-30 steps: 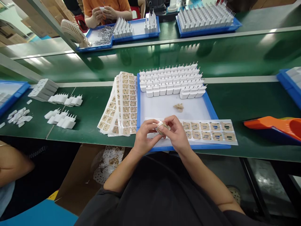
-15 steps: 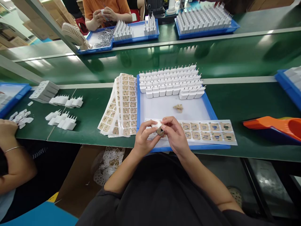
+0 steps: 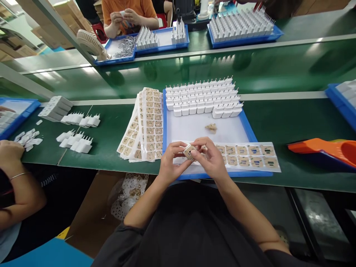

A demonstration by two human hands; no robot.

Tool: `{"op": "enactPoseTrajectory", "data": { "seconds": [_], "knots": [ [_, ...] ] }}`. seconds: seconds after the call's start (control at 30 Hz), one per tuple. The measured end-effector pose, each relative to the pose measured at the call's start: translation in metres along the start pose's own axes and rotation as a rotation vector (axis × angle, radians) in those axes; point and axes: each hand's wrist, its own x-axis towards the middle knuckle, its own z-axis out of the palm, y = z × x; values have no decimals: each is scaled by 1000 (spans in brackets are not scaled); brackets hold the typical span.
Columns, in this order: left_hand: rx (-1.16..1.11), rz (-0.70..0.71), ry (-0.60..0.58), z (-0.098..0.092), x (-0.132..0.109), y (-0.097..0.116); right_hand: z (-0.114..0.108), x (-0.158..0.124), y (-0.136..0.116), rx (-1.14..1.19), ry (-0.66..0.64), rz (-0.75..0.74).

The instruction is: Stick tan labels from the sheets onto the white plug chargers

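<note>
The light is bright and quite even on the blue tray (image 3: pixel 183 129) and seems to come from above, for the green panel (image 3: pixel 194 66) shows whitish glare, whereas below the table (image 3: pixel 280 118) it is dim and the black shirt (image 3: pixel 194 226) loses most detail. The middle is rather sharp, though the print on the adapter (image 3: pixel 189 151) is too small for reading; near the borders, shapes such as the orange dustpan (image 3: pixel 314 146) appear stretched.

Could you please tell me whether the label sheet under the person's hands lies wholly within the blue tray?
No, the label sheet reaches out past the right rim of the blue tray.
</note>
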Motion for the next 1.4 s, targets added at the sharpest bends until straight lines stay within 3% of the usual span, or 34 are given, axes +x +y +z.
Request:
{"op": "enactPoseTrajectory", "data": {
  "seconds": [0.2,0.33,0.4,0.5,0.6,0.67,0.77,0.9,1.0,1.1,1.17,1.27,1.33,1.4],
  "knots": [
    [14,-2,-5,0,1,2,-10,8,-2,-285,25,-237],
    [33,-100,20,-2,2,3,-11,2,-1,-346,11,-381],
    [51,-171,38,-2,3,2,-17,2,-1,-268,-5,-335],
    [29,-255,78,-2,3,1,-35,14,4,-223,146,-148],
    [-15,-301,150,-4,4,2,-59,31,17,-503,292,-39],
    [11,-302,199,-13,8,1,-71,40,31,-773,227,-32],
    [151,-295,311,-52,19,-10,-78,46,49,-925,143,-65],
    [588,-415,510,-146,40,-48,-71,43,52,-864,81,-92],
    [828,-602,541,-217,56,-86,-64,41,47,-818,56,-105],
    [854,-655,554,-262,67,-113,-60,42,46,-804,-10,-138],
    [856,-667,565,-276,71,-121,-58,41,47,-813,-62,-177],
    [870,-648,585,-281,75,-123,-52,38,50,-838,-175,-236],
    [869,-606,562,-274,76,-120,-47,35,51,-891,-249,-256],
    [844,-543,466,-255,76,-112,-42,33,52,-967,-290,-242]
  ]
}}
